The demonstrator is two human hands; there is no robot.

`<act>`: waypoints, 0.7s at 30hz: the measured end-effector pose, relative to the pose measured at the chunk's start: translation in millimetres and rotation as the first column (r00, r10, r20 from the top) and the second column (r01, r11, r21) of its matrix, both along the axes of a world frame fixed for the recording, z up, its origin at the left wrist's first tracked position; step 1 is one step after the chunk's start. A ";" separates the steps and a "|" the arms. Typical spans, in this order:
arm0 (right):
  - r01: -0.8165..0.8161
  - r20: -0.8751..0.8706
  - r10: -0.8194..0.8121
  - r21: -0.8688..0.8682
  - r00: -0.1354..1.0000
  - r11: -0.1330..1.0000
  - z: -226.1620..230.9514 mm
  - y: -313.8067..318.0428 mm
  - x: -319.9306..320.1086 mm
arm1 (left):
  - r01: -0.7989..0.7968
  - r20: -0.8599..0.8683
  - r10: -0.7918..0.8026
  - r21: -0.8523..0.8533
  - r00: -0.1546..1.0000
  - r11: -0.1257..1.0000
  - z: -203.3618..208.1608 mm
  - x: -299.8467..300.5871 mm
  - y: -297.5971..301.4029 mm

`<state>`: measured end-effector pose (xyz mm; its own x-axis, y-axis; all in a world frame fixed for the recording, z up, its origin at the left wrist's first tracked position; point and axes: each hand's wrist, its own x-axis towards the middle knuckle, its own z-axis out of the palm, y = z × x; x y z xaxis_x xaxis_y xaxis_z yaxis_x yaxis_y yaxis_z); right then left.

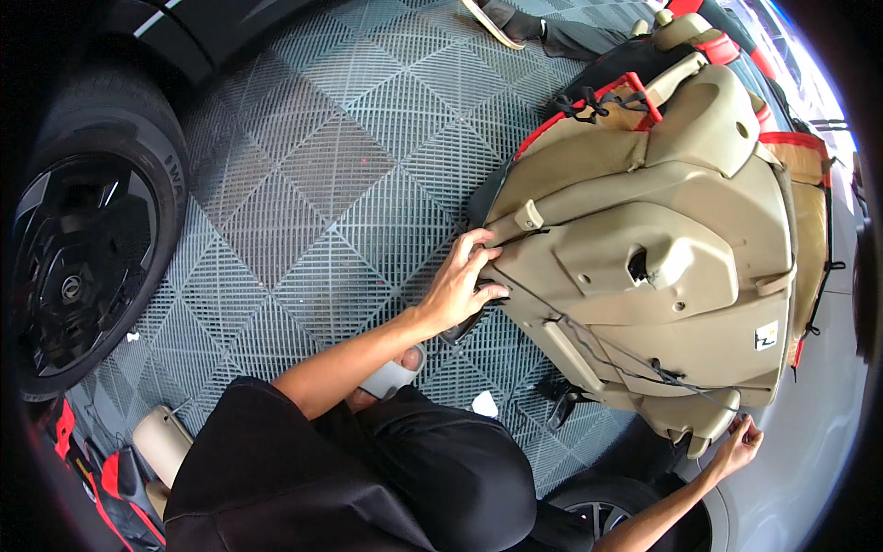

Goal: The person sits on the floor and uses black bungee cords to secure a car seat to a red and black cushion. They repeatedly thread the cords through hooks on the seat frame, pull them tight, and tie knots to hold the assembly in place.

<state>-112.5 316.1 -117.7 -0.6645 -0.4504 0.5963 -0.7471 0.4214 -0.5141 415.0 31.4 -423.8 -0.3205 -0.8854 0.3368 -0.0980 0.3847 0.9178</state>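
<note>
Grey tiles (pixel 340 147) underfoot, I fear the seat (pixel 635 230) snagging that cord (pixel 673 377) if the right hand (pixel 739 446), pinching it, tugs, left hand (pixel 457 287) splayed.

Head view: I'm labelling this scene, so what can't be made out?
In the head view:
Beige seat, far side: hidden by the seat itself.
Cord, its end: too small to tell at the right hand.
Lower-right wheel, bottom: cut off by the lower edge.
Other person's leg, what joins it: hidden by seat or top edge.
</note>
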 end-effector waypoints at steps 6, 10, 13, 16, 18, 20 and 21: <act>0.146 -0.107 -0.144 0.012 0.984 0.989 -11.6 -14.3 1.9 | -0.018 0.083 0.027 -0.115 0.996 0.993 -7.4 11.6 -2.6; 0.193 -0.085 -0.191 0.009 0.978 0.981 -15.0 -18.7 3.9 | -0.029 -0.022 0.027 -0.064 0.999 0.998 -14.6 13.3 -8.3; 0.227 -0.141 -0.218 0.052 0.966 0.972 -12.6 -10.6 -1.0 | 0.037 -0.153 -0.024 0.077 0.988 0.996 -15.7 15.9 -12.7; 0.236 -0.135 -0.229 0.041 0.964 0.971 -13.4 -0.5 -9.1 | -0.034 -0.211 0.064 0.143 0.975 0.989 -12.4 14.5 -25.5; 0.206 -0.125 -0.202 0.017 0.971 0.978 -16.4 -3.5 -5.4 | -0.093 -0.269 0.144 0.193 0.952 0.977 -15.1 9.4 -43.7; 0.172 -0.142 -0.168 0.016 0.976 0.985 -19.4 -6.0 -1.3 | -0.176 -0.234 0.215 0.179 0.948 0.968 -10.6 7.9 -63.8; 0.149 -0.133 -0.147 0.002 0.980 0.989 -20.4 -3.1 -2.4 | -0.207 -0.235 0.244 0.175 0.941 0.963 -4.4 3.9 -77.5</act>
